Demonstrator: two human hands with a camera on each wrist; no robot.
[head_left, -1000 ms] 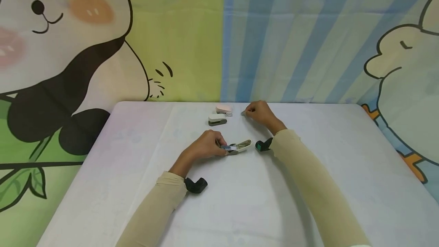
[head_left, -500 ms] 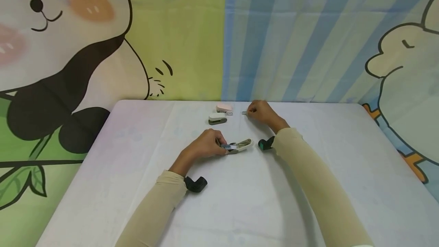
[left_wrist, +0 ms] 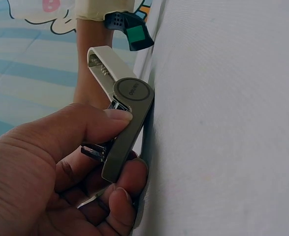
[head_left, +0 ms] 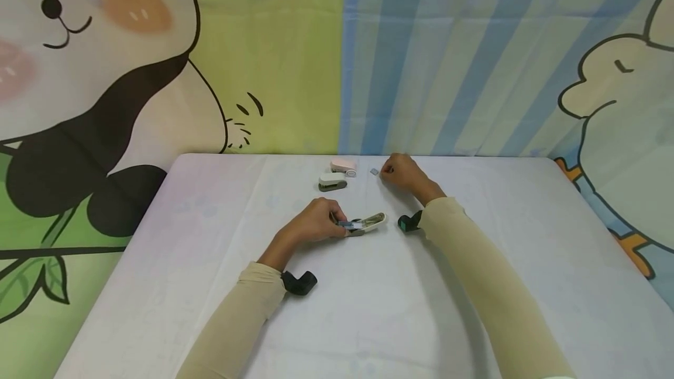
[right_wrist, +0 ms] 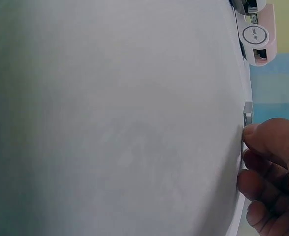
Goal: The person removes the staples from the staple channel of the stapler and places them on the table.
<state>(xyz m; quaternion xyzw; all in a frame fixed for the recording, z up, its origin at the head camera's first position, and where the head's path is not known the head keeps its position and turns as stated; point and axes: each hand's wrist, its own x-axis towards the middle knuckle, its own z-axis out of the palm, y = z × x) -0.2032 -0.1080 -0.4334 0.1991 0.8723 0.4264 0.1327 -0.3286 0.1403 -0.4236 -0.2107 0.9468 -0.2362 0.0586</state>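
Left hand (head_left: 315, 221) pinches the unfolded stapler (left_wrist: 137, 110): thumb on the grey base, other fingers curled behind and under it. It's low at the table (head_left: 295, 332), near the middle, white arm swung out toward the person's right. Left fingers hide the rear part in the head view.

Right hand (head_left: 404, 173) is near the back edge, fingers and thumb bent, thumb tip right at a small metal piece (head_left: 374, 171). Piece lies on the table just beside the fingertips; can't tell if they still have hold of it.

Around: white stapler (head_left: 333, 181) and pink stapler (head_left: 343, 166) sit to the left of the metal piece, closed. White one is in front, partly covering pink. Both are between the left hand and the back edge. Cartoon backdrop (head_left: 295, 86) rises directly behind the table.

Count: 3 staplers (1 unfolded, 2 closed), 1 metal piece, 2 hands, 2 beige sleeves (head_left: 474, 268), 2 black wrist devices (head_left: 299, 283), right one with a green face.
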